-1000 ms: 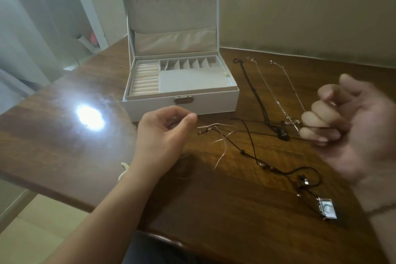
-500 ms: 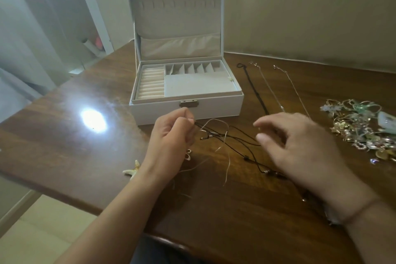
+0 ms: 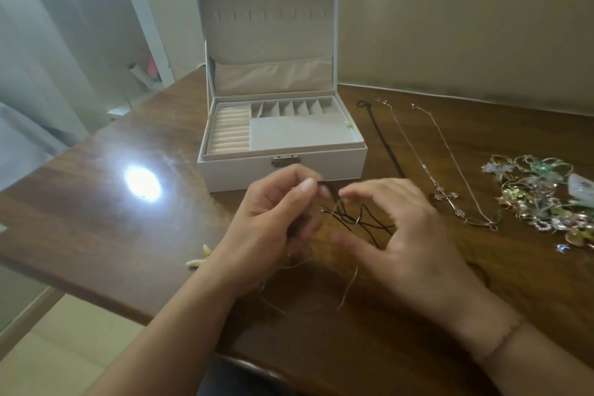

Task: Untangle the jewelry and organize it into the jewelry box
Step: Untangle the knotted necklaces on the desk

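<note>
Left hand (image 3: 273, 212): curled, thumb and forefinger pinching one end of the black cord tangle (image 3: 353, 219) in front of the jewelry box.
Right hand (image 3: 398, 235): fingers bent and blurred around the right side of the tangle; whether they actually grip a strand I cannot tell.
Black cord tangle: thin dark cords crossing each other with a small metal ring among them, held between the hands just above the table; pale thin strands trail toward the near edge.
Jewelry box (image 3: 283, 167): white, rectangular, lid upright, metal clasp on the front wall; beige velvety lining, ring rolls at left, a row of small compartments along the far side, a flat panel at right.
Laid-out necklaces: a black cord necklace (image 3: 382, 138) and two fine metal chains (image 3: 414, 148), stretched side by side, right of the box.
Jewelry pile (image 3: 543, 199): glinting gold, green and clear pieces heaped at far right.
Starfish charm (image 3: 201, 259): pale, near the left wrist.
Table (image 3: 96, 202): dark glossy wood with a bright light reflection at left.
Room: plain beige wall behind; white shelving at far left.
</note>
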